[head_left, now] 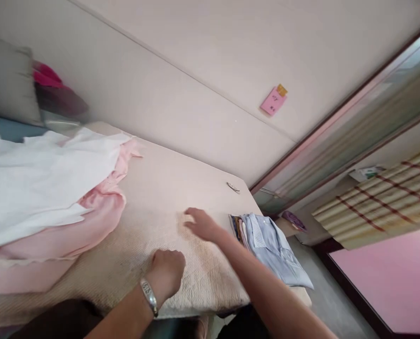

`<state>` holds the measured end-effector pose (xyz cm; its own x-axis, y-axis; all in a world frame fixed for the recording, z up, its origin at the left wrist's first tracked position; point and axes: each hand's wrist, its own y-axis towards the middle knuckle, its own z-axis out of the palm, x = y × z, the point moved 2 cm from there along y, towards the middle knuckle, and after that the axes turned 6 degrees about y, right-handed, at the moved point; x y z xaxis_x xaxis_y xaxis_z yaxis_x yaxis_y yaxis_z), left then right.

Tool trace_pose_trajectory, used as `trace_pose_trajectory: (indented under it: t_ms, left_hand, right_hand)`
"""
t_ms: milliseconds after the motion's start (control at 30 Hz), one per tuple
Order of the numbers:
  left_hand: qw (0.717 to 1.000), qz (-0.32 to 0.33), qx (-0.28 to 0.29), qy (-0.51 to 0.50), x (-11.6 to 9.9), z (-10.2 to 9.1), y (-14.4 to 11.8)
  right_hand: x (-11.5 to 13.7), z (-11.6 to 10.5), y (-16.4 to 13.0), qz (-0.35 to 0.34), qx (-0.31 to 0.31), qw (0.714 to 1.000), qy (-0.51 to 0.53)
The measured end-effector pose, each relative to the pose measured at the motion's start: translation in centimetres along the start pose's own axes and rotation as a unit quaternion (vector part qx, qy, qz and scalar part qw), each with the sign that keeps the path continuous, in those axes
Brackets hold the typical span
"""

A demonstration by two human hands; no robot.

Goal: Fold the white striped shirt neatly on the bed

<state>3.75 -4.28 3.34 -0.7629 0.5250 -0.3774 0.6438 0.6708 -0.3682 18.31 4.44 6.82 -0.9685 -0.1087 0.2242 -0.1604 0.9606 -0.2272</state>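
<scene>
My left hand (167,270), with a silver bracelet (149,296) at the wrist, is curled into a fist just above the front part of the bed's beige cover (153,212); nothing shows in it. Further back and to the right, my right hand (202,225) hovers low over the cover with its fingers apart, holding nothing. A folded light-blue shirt (271,245) lies on a stack of folded clothes (237,228) beside my right forearm. On the left, a loose white cloth (43,174) is spread over crumpled pink fabric (106,202).
A grey cushion (10,80) and a bright pink item (47,75) sit at the far left by the wall. A small dark-edged object (233,188) lies near the bed's back corner. To the right hangs a checked curtain (379,202) above a pink panel (389,282).
</scene>
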Motion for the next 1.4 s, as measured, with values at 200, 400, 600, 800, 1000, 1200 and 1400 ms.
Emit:
trace_pose_trajectory:
  t_ms: [200,400,600,800,1000,1200,1400]
  left_hand:
    - [0.995,-0.06,0.007,0.074,-0.1,1.0,1.6]
    - [0.994,-0.085,0.033,0.065,0.4,1.7,3.0]
    - [0.994,-0.086,0.052,0.052,1.1,1.9,3.5]
    - [0.996,-0.06,0.014,0.059,0.8,1.8,2.9]
    - [0.996,-0.072,0.004,0.046,0.7,1.6,2.5]
    - [0.996,-0.084,0.016,0.035,1.5,2.0,3.4]
    - [0.995,-0.084,0.029,0.037,1.4,1.5,3.7]
  right_hand:
    - [-24.4,-7.2,-4.4,0.237,-0.04,0.966,-0.09]
    - [-35.3,-7.4,-5.4,0.305,0.002,0.941,-0.147]
    - [-37.3,-7.5,-6.1,0.263,0.003,0.948,-0.181]
    - [-35.8,-9.0,-9.4,0.264,-0.014,0.946,-0.186]
    - [-36.0,-8.0,-8.3,0.271,-0.024,0.941,-0.199]
    - [-38.1,-6.4,-5.1,0.261,0.009,0.943,-0.205]
    - [-37.9,-7.5,-5.5,0.225,0.018,0.949,-0.221]
